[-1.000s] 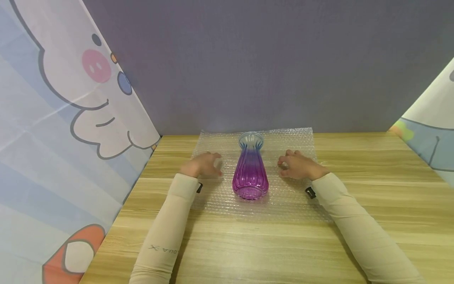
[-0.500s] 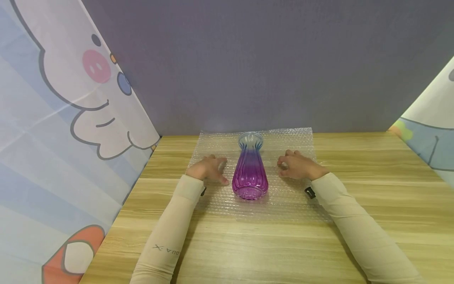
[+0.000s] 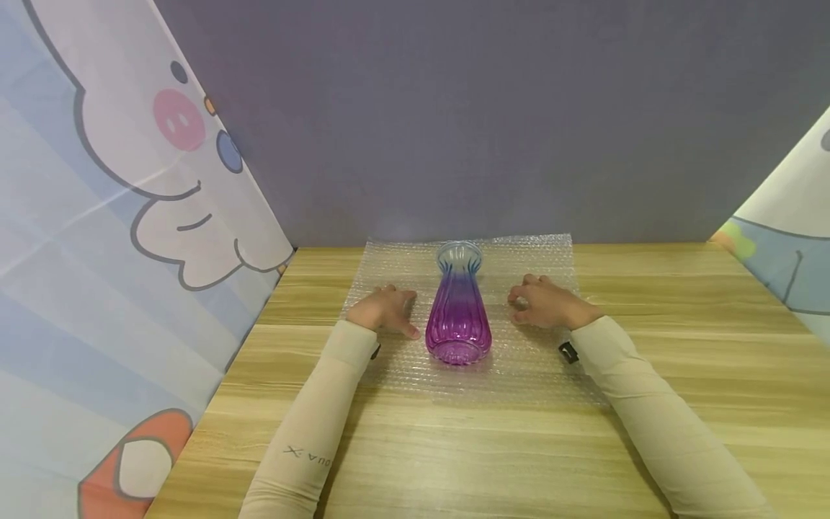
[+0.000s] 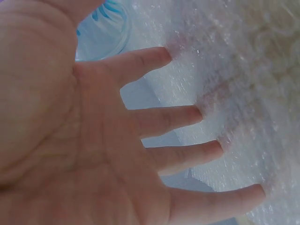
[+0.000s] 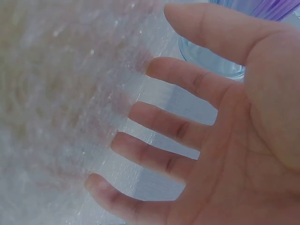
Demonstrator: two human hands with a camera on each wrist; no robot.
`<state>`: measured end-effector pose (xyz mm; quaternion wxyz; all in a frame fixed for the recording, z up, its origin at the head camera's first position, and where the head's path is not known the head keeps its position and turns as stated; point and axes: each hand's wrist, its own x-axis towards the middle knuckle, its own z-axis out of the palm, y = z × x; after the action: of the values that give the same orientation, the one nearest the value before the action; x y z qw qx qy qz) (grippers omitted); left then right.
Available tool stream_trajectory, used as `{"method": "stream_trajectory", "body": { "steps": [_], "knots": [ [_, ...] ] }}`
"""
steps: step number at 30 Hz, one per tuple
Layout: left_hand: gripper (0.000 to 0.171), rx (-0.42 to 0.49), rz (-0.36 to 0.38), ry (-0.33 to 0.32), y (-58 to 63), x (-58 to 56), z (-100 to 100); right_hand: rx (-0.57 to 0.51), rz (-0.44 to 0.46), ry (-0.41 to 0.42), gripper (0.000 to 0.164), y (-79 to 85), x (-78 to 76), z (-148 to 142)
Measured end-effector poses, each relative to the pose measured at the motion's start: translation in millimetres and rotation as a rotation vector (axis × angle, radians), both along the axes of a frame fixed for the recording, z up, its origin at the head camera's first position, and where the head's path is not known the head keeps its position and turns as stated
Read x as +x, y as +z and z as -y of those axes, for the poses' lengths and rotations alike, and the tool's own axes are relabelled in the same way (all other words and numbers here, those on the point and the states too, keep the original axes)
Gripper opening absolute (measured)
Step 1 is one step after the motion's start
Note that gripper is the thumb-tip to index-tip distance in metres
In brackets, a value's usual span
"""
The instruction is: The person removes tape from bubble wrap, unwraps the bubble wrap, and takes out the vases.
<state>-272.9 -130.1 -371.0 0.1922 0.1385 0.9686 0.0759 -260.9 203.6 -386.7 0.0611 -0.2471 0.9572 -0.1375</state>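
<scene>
A ribbed glass vase [image 3: 457,310], clear blue at its flared mouth and purple at the base, lies in the middle of a sheet of clear bubble wrap [image 3: 519,375]. To its left, my left hand [image 3: 387,310] rests with fingertips touching the wrap, fingers spread and thumb apart, short of the glass. On the other side my right hand [image 3: 545,303] touches the wrap with gently bent, separated fingers. Both wrist views show bare palms, with fingertips against the bubble wrap [image 4: 262,117]. Part of the vase's rim [image 5: 211,58] appears behind the right thumb. Neither hand holds anything.
A wood-grain table [image 3: 454,461] lies under the wrap. Behind it rises a grey wall panel [image 3: 493,122], close to the wrap's far edge. Printed cartoon curtains [image 3: 84,288] hang at the left and right sides.
My left hand has moved slightly right and toward me, and its fingers have come down onto the bubble wrap. The right hand and the vase have stayed in place.
</scene>
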Motion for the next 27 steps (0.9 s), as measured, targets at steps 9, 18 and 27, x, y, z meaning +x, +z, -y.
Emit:
{"method": "stream_trajectory", "body": {
  "steps": [9, 18, 27],
  "knots": [
    [0.102, -0.029, -0.044, -0.057, -4.1, -4.4, -3.0, 0.021, 0.019, 0.011, 0.031, -1.8, -7.0, -1.1],
    [0.103, -0.06, -0.064, -0.051, -3.0, -4.3, -3.1, 0.068, 0.064, 0.053, 0.028, 11.2, -11.3, 5.8],
    [0.103, -0.023, -0.048, -0.017, -3.6, -1.0, -4.8, 0.059, 0.113, 0.057, 0.028, 18.7, -17.2, 3.4]
  ]
}}
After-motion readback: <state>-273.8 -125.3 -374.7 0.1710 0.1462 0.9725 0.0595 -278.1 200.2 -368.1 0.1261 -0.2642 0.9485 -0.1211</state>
